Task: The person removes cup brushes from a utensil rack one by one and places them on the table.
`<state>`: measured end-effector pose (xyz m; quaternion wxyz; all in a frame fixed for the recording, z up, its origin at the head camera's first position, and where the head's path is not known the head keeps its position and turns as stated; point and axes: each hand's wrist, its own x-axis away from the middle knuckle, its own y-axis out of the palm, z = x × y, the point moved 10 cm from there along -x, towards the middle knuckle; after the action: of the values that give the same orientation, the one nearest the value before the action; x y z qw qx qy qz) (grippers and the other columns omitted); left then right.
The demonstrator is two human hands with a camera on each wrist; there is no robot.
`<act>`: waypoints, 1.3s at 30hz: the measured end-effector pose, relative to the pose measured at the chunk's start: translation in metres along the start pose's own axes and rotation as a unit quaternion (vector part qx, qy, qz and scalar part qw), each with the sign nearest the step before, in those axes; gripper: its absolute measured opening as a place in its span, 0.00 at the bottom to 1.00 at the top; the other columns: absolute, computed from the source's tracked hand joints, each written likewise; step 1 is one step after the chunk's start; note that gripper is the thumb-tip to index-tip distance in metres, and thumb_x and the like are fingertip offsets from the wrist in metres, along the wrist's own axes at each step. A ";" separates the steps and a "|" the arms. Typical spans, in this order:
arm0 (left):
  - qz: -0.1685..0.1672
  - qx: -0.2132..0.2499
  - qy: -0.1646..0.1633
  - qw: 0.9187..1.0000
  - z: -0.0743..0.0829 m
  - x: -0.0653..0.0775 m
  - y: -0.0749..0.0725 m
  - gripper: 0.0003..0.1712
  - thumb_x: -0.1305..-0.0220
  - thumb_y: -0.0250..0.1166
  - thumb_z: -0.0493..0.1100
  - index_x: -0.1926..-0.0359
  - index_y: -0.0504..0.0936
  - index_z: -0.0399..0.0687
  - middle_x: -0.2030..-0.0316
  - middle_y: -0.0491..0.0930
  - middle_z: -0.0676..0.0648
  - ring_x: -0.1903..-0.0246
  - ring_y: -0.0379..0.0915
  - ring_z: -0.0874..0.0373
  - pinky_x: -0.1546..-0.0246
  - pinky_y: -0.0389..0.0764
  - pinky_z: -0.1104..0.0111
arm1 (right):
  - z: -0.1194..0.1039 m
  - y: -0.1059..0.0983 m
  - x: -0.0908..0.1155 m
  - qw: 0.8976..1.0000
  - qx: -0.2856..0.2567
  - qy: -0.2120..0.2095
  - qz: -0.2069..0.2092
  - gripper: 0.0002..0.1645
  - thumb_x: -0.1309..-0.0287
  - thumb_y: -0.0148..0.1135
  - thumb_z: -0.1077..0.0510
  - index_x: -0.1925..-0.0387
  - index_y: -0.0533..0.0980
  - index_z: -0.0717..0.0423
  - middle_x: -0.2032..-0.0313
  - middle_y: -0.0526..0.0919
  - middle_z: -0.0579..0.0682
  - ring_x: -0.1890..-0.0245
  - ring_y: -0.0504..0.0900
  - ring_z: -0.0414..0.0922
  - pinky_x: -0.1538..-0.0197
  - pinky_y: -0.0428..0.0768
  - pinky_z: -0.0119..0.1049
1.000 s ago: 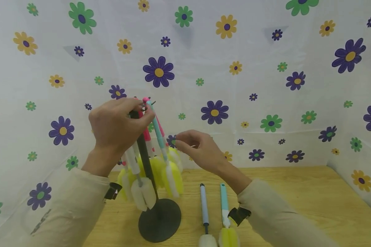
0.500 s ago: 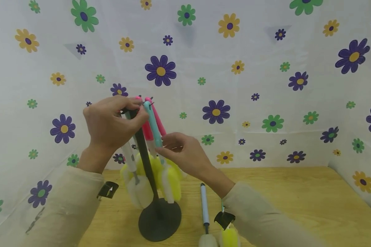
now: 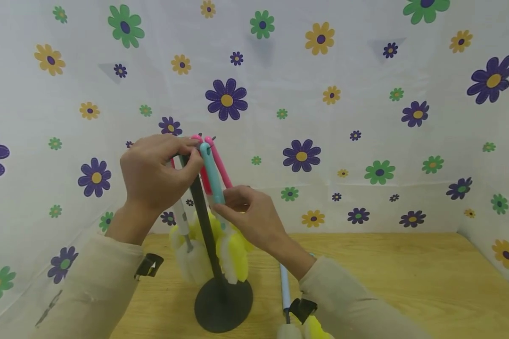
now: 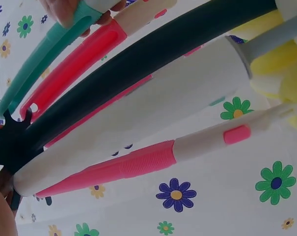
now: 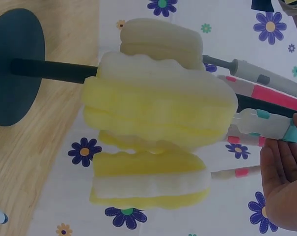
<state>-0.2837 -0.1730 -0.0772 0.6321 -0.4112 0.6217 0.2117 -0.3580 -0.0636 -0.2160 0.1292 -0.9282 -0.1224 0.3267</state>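
Note:
My left hand grips the top of a black stand, thumb and fingers at its hooked hub. With my right hand I pinch the teal handle of a sponge bottle brush low down; the handle's top end sits at a hook. Its yellow and white sponge head hangs beside the pole. Around the pole hang several other sponge brushes, among them a white-handled brush and a pink-handled brush.
The stand's round black base rests on the wooden table. A brush with a light blue handle lies under my right forearm, next to another brush with a yellow sponge head. Behind is a flowered cloth.
My right hand has come left from empty air and taken hold of the teal handle. The handle's top has turned and lowered slightly at the hook. My left hand stays at the stand's top.

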 end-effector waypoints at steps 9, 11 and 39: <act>-0.022 -0.068 0.018 0.997 0.015 0.000 0.009 0.16 0.49 0.55 0.45 0.76 0.82 0.37 0.76 0.81 0.44 0.74 0.72 0.51 0.76 0.73 0.59 | -0.005 -0.014 0.004 1.000 0.002 -0.028 0.013 0.17 0.48 0.60 0.50 0.57 0.75 0.52 0.66 0.80 0.40 0.67 0.78 0.34 0.62 0.76 0.30; -0.027 -0.083 0.012 0.996 0.015 0.001 0.011 0.16 0.48 0.54 0.45 0.75 0.82 0.37 0.76 0.81 0.44 0.76 0.71 0.51 0.81 0.71 0.61 | -0.007 -0.020 0.005 0.999 0.003 -0.037 0.020 0.16 0.48 0.60 0.49 0.58 0.75 0.52 0.67 0.80 0.40 0.67 0.78 0.34 0.62 0.76 0.32; -0.080 -0.271 -0.047 0.958 0.025 -0.009 0.029 0.22 0.44 0.56 0.51 0.77 0.81 0.34 0.81 0.75 0.41 0.88 0.60 0.50 0.90 0.62 0.64 | 0.015 -0.131 0.039 0.993 0.082 0.023 0.085 0.14 0.50 0.61 0.50 0.62 0.76 0.52 0.69 0.80 0.44 0.69 0.79 0.38 0.63 0.77 0.32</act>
<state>-0.2922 -0.1347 -0.0789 0.5407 -0.6051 0.4755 0.3397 -0.3568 0.0734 -0.2072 0.1792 -0.9289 -0.0129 0.3240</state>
